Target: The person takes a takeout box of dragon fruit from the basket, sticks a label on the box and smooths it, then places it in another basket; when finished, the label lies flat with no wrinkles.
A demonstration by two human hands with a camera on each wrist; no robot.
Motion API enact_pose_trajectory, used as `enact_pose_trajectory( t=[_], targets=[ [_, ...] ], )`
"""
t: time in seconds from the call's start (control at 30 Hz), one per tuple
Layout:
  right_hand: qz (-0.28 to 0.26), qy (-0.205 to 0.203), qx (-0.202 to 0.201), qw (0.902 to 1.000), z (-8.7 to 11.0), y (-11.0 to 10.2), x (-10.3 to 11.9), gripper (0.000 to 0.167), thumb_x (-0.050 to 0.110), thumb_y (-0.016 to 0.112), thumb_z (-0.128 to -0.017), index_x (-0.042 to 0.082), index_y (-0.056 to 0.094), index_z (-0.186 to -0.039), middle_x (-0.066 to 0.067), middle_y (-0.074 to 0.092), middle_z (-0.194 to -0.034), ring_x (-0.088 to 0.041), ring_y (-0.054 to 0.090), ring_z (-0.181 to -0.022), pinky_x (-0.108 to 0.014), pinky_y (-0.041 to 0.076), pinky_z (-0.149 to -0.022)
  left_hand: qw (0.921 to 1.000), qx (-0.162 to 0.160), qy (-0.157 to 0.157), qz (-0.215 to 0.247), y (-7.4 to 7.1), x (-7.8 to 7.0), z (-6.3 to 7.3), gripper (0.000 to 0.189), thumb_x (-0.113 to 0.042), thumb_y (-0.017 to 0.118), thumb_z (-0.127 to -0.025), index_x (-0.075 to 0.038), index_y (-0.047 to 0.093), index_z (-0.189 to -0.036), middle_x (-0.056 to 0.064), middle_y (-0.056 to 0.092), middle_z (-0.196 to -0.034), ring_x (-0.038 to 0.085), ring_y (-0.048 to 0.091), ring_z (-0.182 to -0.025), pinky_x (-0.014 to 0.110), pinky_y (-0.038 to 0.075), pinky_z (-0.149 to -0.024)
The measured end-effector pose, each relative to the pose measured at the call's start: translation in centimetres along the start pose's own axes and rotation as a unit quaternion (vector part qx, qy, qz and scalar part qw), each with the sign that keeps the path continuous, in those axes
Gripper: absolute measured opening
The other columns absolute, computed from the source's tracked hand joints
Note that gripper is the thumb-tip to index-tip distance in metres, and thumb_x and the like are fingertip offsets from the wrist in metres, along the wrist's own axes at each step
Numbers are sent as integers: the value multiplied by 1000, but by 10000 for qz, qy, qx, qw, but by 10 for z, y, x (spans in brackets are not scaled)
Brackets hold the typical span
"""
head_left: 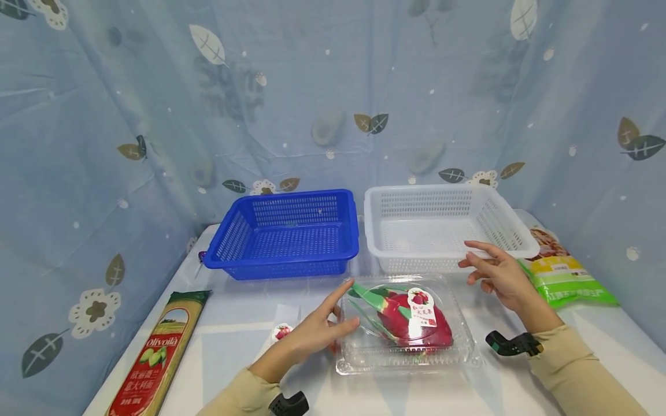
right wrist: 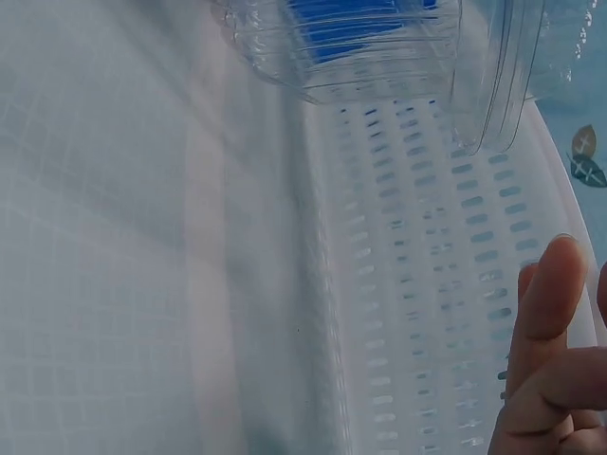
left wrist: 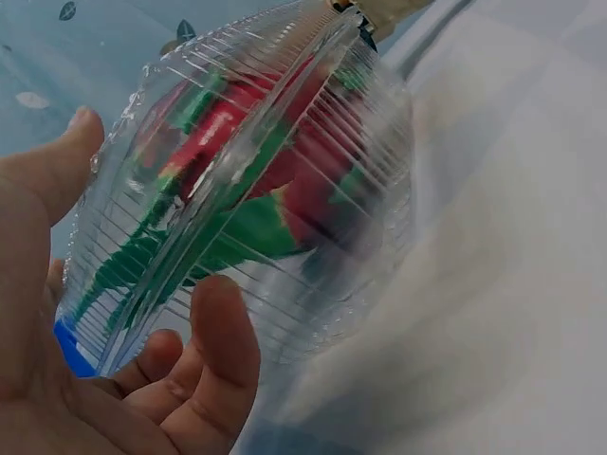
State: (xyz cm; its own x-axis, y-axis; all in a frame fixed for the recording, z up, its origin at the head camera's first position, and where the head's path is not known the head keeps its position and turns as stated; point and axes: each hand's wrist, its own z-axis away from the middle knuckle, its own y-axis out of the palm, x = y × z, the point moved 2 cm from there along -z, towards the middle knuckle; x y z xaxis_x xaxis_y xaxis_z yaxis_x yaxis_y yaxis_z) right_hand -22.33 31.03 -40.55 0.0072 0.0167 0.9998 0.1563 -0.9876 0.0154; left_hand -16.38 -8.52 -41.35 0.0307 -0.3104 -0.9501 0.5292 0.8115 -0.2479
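A clear plastic clamshell box (head_left: 400, 352) with a red and green dragon fruit (head_left: 416, 320) inside lies on the table, a white label on its lid. My left hand (head_left: 317, 329) is at the box's left side, index finger stretched to the far left corner and thumb by the near part. In the left wrist view the fingers (left wrist: 225, 332) stand spread beside the box's ribbed wall. To the right of the box, my right hand (head_left: 499, 277) is raised before the front of the white basket (head_left: 385, 254), fingers loosely bent and holding nothing.
A blue basket (head_left: 286, 267) stands at the back left, beside the white one. A pack of spaghetti (head_left: 156, 358) lies along the left edge. At the right is a green and yellow food bag (head_left: 567, 277). A patterned curtain (head_left: 322, 86) hangs behind.
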Motion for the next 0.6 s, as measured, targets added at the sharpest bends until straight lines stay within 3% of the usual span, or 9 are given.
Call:
enact_pose_trajectory(
  t=[0.37,0.6],
  targets=[
    [-800,62,148,9967,-5,5,5,28,15,55,-101,32,59,-123,5,77,-99,-8,69,-62,-15,40,-44,9987,134,-118,473,-1,-4,-9,74,-26,78,-85,-42,40,-146,8,42,-94,15,53,-49,31,55,-51],
    [-884,73,47,9961,-4,7,4,27,16,55,-101,33,61,-121,4,77,-97,-9,69,-61,-15,42,-43,9976,35,-118,680,0,-1,-12,71,-24,78,-85,-38,43,-144,6,40,-93,12,49,-45,28,51,-46]
  ],
)
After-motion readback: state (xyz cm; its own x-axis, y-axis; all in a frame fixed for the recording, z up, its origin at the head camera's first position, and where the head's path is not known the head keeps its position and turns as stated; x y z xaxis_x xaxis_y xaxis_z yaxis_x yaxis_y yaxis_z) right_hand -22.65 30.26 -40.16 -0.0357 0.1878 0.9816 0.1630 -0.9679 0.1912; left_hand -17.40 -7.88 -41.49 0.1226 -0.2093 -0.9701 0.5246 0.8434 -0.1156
